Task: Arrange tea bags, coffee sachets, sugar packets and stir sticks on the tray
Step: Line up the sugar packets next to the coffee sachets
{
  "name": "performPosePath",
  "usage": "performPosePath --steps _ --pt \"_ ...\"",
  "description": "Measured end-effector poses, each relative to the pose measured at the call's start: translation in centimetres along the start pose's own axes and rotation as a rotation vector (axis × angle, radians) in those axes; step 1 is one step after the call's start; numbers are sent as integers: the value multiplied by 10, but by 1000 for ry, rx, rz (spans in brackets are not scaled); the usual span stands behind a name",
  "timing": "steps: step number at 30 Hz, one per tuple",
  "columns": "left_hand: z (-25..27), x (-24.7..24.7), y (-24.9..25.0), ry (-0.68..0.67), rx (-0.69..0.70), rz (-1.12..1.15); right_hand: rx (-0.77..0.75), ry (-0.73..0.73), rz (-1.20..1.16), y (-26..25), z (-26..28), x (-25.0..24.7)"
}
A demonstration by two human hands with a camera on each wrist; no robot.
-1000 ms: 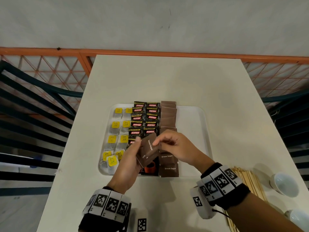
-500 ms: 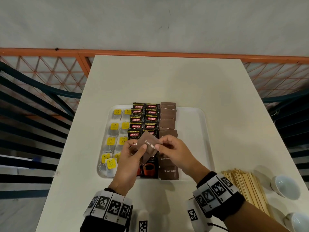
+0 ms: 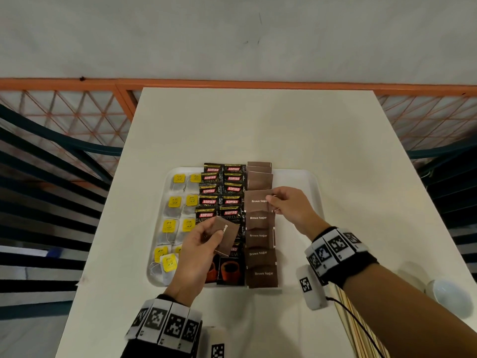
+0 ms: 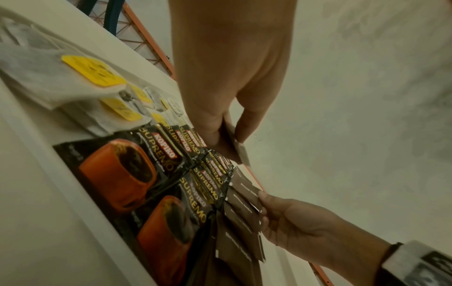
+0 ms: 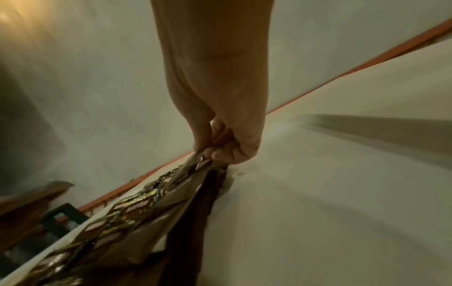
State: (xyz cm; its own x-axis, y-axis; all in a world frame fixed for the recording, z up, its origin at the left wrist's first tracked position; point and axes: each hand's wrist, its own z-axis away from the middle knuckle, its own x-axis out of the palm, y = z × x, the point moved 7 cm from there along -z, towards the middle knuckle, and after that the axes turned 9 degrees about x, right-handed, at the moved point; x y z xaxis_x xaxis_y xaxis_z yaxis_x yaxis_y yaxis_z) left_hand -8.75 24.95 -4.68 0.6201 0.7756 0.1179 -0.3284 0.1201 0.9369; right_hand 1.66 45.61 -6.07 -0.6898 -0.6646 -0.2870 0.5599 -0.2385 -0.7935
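Note:
A white tray [image 3: 296,177] holds tea bags with yellow tags [image 3: 175,202] on the left, black coffee sachets [image 3: 222,192] in the middle and a column of brown sugar packets [image 3: 259,236] to their right. My left hand [image 3: 204,241] holds a small stack of brown sugar packets [image 3: 228,237] above the coffee sachets. My right hand [image 3: 277,201] pinches the right edge of one brown sugar packet [image 3: 256,201] lying in the sugar column. The left wrist view shows that stack [image 4: 240,150] edge-on between thumb and fingers.
Wooden stir sticks [image 3: 353,326] lie on the white table [image 3: 258,130] at the near right, partly under my right forearm. White cups [image 3: 450,295] stand at the right edge. An orange mesh fence [image 3: 64,112] and dark rails flank the table.
My right hand drew one sugar packet from the stack in my left hand and carried it away and to the right onto the sugar column. My left hand stayed put with the rest.

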Motion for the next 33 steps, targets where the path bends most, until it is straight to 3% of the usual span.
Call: performPosePath --steps 10,13,16,19,22,29,33 --pt "-4 4 1 19 -17 37 -86 182 223 -9 -2 -4" --pt "-7 6 5 10 6 15 -229 244 368 -26 15 -1" --pt "-10 9 9 19 28 16 -321 68 394 -44 41 19" --pt "-12 9 12 78 51 74 -211 -207 290 -38 59 42" --pt "-12 6 12 124 60 159 -107 -278 172 -24 63 52" --pt "-9 9 11 65 41 111 -28 -296 -164 -19 56 51" --pt "-6 -7 15 60 80 -64 2 -135 -153 -22 25 25"
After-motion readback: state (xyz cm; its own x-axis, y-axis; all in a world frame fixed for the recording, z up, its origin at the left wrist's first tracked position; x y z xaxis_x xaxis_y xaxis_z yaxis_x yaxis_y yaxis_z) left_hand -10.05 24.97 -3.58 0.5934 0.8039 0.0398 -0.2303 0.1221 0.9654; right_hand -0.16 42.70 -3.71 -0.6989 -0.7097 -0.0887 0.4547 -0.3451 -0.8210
